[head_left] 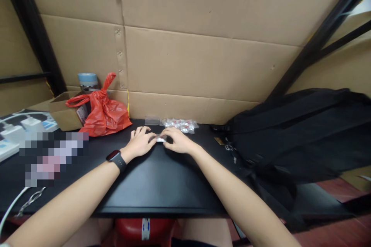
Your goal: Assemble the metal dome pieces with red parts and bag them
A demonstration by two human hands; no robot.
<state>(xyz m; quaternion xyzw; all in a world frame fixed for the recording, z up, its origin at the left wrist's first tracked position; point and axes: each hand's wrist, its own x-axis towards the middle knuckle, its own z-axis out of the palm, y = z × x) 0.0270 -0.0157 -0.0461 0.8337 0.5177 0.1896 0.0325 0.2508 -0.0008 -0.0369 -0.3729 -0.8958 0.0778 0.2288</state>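
Note:
A small silvery packet (161,138) lies low over the black table between my two hands; its exact kind is too small to make out. My left hand (139,141), with a dark watch (116,159) on the wrist, grips the packet's left end with thumb and forefinger, its other fingers spread toward the back. My right hand (179,141) curls over the right end, thumb in front and fingers behind. Just beyond, several clear-and-silver packets (182,125) lie in a cluster by the cardboard wall, beside a flat transparent piece (152,121).
A tied red plastic bag (106,114), a cardboard box (64,112) and a blue-lidded container (87,81) stand back left. Plugged chargers sit on a white power strip (8,148) at far left. A black backpack (301,135) and keys (230,148) occupy the right. Cardboard (185,61) walls the back.

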